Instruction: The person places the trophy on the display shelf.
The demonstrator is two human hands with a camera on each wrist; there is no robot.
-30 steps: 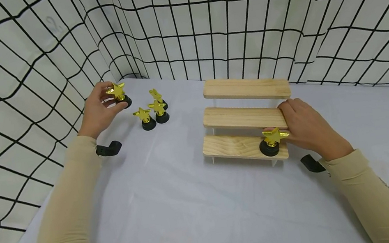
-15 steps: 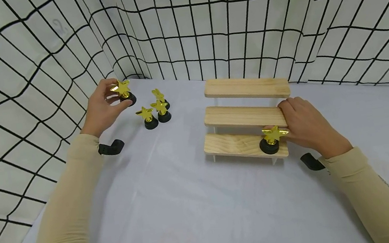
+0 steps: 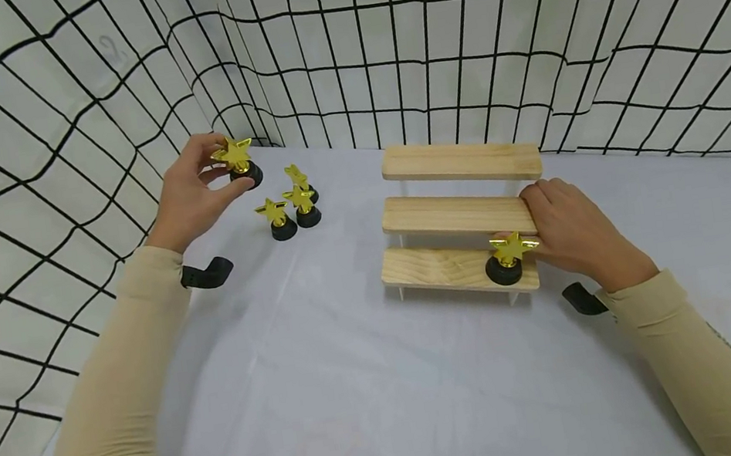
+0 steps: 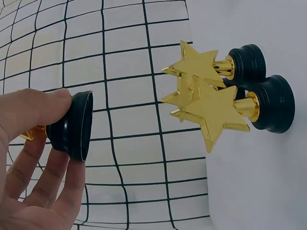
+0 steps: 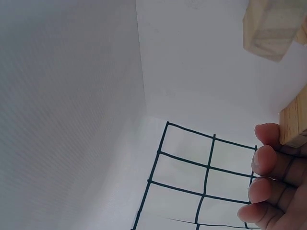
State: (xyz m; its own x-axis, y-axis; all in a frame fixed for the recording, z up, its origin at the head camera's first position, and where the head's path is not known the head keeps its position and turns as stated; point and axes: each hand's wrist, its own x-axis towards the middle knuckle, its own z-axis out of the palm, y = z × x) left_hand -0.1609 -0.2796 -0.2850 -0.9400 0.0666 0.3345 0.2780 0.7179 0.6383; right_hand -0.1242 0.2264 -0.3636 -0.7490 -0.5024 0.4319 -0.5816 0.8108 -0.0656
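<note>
My left hand (image 3: 192, 194) pinches the black base of a gold star trophy (image 3: 233, 157) between thumb and fingers, holding it above the table. The left wrist view shows the base's (image 4: 72, 124) underside rim, with the hand hiding most of that star. Just right of it, three similar trophies (image 3: 281, 224) stand close together on the cloth. My right hand (image 3: 576, 229) grips the right end of the middle board (image 3: 455, 214) of a three-tier wooden display stand. Another star trophy (image 3: 506, 267) stands upright at the right end of the bottom board (image 3: 434, 267), beside that hand.
Black wire mesh (image 3: 398, 60) borders the table at the back and left, with white wall behind it. A white cloth (image 3: 332, 388) covers the table. The stand's top board (image 3: 461, 161) lies farthest back. Dark wrist mounts (image 3: 209, 273) jut from both sleeves.
My left hand has moved slightly up and right with the trophy, nearer to the three standing ones. The right hand keeps its grip on the stand.
</note>
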